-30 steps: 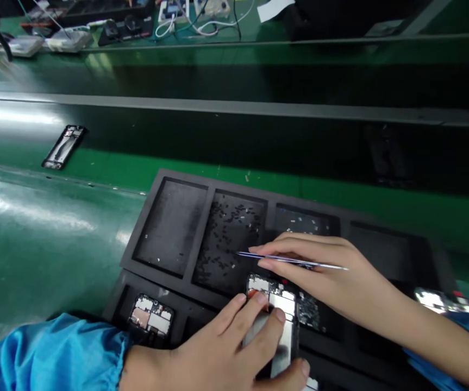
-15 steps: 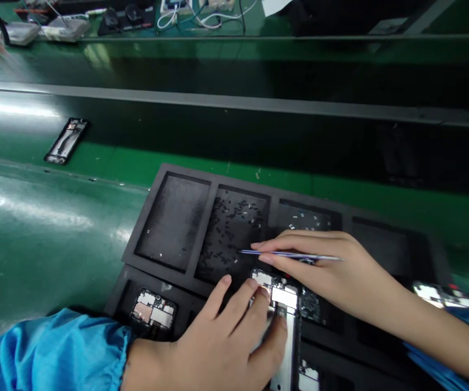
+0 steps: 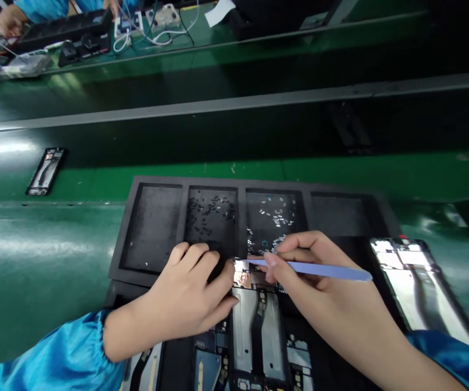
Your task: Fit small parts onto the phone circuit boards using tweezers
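An open phone (image 3: 258, 331) with bare metal, a dark flex cable and circuit boards at its top end lies in front of me. My left hand (image 3: 189, 293) has its fingers curled, with index finger and thumb at the phone's upper left edge. My right hand (image 3: 311, 282) pinches a pair of lavender tweezers (image 3: 327, 270). The tweezers' tip is at the top of the phone, close to my left index finger. Beyond both hands, a black foam tray (image 3: 241, 212) has compartments with tiny black pieces (image 3: 207, 214) and tiny silver pieces (image 3: 277, 214).
Another opened phone (image 3: 417, 288) lies to the right, and one more (image 3: 47, 171) on the green bench surface (image 3: 95, 187) at left. Phone parts (image 3: 210, 369) show below my left hand. At the far bench, a co-worker's hand (image 3: 12, 23) is near cables and a power strip.
My left hand has gone from spread fingers over the phone to curled fingers at its left edge. The tweezers' tip has moved from the black-piece compartment to the phone's top. The view has shifted.
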A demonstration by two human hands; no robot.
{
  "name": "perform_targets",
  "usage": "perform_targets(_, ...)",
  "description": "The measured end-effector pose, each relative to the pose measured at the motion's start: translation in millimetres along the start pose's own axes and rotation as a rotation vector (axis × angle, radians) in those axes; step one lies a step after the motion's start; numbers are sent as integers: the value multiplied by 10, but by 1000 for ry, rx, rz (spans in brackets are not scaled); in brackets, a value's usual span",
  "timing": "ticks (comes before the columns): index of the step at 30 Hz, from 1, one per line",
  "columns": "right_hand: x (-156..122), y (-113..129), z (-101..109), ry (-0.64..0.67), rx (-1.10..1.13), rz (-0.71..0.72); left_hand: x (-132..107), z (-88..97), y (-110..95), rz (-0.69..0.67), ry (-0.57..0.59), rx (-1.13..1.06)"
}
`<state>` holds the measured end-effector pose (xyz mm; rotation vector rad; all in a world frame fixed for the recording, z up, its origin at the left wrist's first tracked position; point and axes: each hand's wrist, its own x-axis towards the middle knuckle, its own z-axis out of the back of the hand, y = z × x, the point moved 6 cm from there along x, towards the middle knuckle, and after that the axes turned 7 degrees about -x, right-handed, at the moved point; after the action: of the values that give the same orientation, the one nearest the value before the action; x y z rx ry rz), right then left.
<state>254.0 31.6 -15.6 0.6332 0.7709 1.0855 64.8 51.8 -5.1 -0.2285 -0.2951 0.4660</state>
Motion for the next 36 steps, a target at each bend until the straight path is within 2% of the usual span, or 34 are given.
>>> perform_targets(8, 10, -16, 13, 12, -50, 55, 1, -28, 50, -8, -21, 15)
perform_targets(15, -24, 136, 18, 29, -110, 191, 8, -14, 41, -2, -16, 35)
perform_targets(18, -40, 119, 102, -23, -73, 151, 20, -5, 46, 27, 38, 79)
perform_targets(22, -53, -9, 248, -128, 65, 27, 29, -4, 43, 15, 91, 116)
perform_targets(28, 6, -159, 205, -53, 183, -42, 34, 19, 3, -42, 23, 127)
perform_targets(36, 23, -157, 221, -15, 177, -13, 84, 10, 16, -2, 80, 144)
